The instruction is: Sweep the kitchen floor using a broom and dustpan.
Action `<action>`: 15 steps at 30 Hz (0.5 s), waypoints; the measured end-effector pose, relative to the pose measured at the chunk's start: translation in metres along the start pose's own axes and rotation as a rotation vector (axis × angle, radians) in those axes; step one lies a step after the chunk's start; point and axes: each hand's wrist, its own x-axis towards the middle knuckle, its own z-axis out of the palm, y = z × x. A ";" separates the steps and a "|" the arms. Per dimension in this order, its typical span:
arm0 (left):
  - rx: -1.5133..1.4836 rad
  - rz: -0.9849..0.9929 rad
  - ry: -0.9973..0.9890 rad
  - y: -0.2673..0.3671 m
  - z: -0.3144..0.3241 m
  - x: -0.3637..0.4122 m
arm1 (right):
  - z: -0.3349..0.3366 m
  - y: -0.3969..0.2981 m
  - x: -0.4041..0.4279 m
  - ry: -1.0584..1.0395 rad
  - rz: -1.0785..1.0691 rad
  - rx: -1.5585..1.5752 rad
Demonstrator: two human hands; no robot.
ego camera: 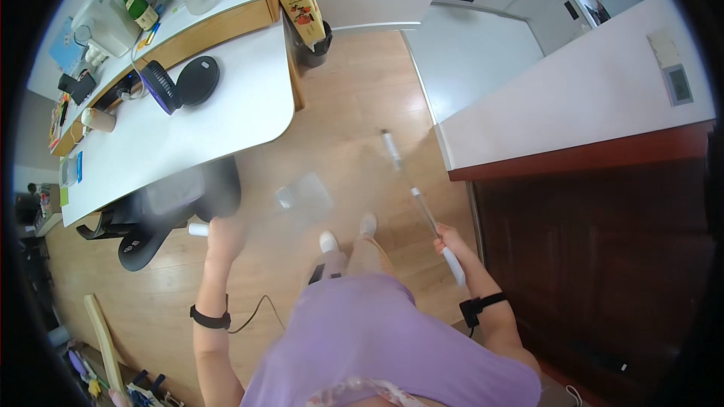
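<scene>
My left hand (225,237) is closed around a white cylindrical object (198,229), whose end sticks out on the left, near a dark chair (218,186) pushed under the desk. In my right hand (451,242) is a thin pole (425,209) with a white grip. The pole slants up and away, with a white section near its far end (391,148) over the wooden floor. A clear, pale object (307,198), blurred and possibly plastic, appears ahead of my feet; its kind and support cannot be told.
A white desk (243,96) at the left bears a round black-and-purple brush-like item (160,86) and a black disc (197,80). A bin (313,55) with a yellow carton (303,8) stands past its corner. A wall edge (444,147) and a dark red door (588,249) bound the right side.
</scene>
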 end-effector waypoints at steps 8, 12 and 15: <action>-0.065 0.116 0.096 -0.005 0.007 0.010 | -0.062 0.101 0.172 0.442 0.024 -0.179; -0.059 0.072 0.083 -0.004 0.021 -0.005 | 0.080 0.121 0.098 0.248 -0.203 -0.340; -0.060 0.070 0.079 -0.003 0.017 -0.004 | 0.130 0.131 0.061 0.095 -0.259 -0.471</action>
